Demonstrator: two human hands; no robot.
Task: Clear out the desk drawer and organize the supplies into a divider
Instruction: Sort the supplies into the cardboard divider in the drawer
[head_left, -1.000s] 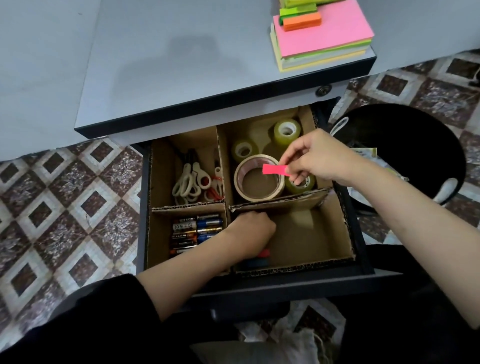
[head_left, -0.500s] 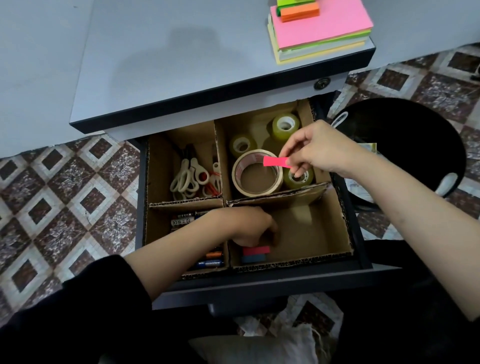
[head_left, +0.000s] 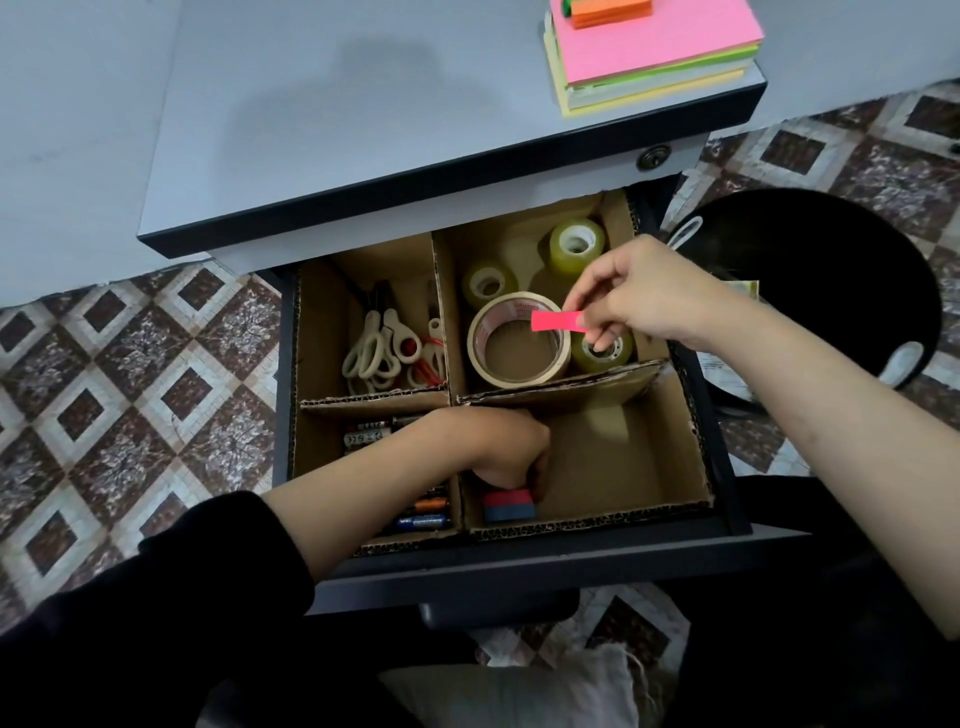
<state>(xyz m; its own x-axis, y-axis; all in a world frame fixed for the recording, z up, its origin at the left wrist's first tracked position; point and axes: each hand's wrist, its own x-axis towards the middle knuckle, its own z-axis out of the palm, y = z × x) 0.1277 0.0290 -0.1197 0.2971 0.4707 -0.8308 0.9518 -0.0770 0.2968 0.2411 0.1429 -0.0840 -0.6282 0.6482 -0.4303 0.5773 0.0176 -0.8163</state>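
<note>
Divider (head_left: 571, 388), near-right compartment: left hand (head_left: 498, 447), fingers curled, apparently grips a red-and-blue pad (head_left: 508, 506); right hand (head_left: 649, 296) pinches a pink strip (head_left: 556, 320) above the tape roll (head_left: 519, 358).

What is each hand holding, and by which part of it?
Right hand pinches the small pink paper strip by its right end. Left hand grips the small red-and-blue pad from above.
</note>
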